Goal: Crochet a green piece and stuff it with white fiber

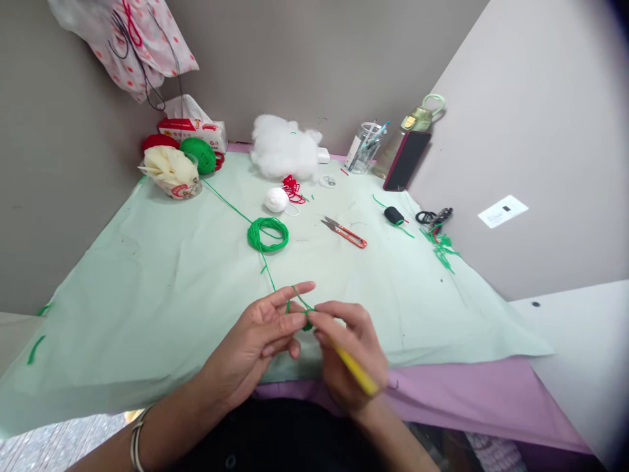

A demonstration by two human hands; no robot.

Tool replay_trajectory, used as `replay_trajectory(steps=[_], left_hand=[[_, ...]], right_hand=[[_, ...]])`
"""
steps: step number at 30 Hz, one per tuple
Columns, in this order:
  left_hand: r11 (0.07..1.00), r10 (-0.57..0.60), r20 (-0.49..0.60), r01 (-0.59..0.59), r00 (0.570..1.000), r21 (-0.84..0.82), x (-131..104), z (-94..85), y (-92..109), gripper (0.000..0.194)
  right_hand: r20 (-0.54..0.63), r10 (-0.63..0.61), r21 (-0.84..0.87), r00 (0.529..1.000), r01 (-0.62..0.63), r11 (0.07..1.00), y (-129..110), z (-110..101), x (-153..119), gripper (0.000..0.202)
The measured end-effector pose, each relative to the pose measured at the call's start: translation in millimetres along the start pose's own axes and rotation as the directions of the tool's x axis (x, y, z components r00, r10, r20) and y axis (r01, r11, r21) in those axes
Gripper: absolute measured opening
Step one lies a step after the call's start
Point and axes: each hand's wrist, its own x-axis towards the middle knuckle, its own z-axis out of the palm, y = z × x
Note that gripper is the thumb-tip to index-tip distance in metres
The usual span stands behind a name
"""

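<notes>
Between my two hands is a small green crocheted piece, pinched by the thumb and fingers of my left hand. Green yarn runs over my raised left index finger and down to the piece. My right hand is closed around a yellow-handled tool, whose tip is at the green piece and hard to make out. From my left hand a strand leads up to a loose coil of green yarn on the cloth.
Orange-handled snips lie beyond my hands, near a white yarn ball and red yarn. White stuffing, a pen cup, a bottle and a phone stand at the back. A tub is back left.
</notes>
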Motion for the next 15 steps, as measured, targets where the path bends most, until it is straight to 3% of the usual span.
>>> replay_trajectory(steps=[3, 6, 10, 13, 15], left_hand=[[0.999, 0.007, -0.018, -0.007, 1.000, -0.033, 1.9, -2.0, 4.6, 0.036], [0.997, 0.057, -0.009, -0.057, 0.998, 0.051, 2.9, -2.3, 4.4, 0.038], [0.979, 0.127, -0.066, -0.115, 0.990, 0.169, 2.5, 1.0, 0.1, 0.040], [0.988, 0.113, -0.096, -0.101, 0.989, 0.113, 2.9, 2.7, -2.3, 0.044], [1.000, 0.014, -0.065, -0.013, 0.998, 0.020, 4.0, 1.9, -2.3, 0.041]], right_hand=[[-0.066, 0.347, 0.359, 0.936, -0.302, 0.883, 1.6, 2.1, 6.0, 0.024], [0.045, 0.447, 0.503, 0.894, -0.407, 0.763, 2.6, 4.2, 11.3, 0.020], [0.073, 0.380, 0.367, 0.922, -0.379, 0.850, 0.3, 5.9, 8.0, 0.023], [0.046, 0.169, 0.146, 0.985, -0.174, 0.974, -1.3, 4.7, 0.4, 0.034], [0.067, 0.042, 0.033, 0.997, -0.044, 0.998, -1.0, 2.5, -2.0, 0.040]])
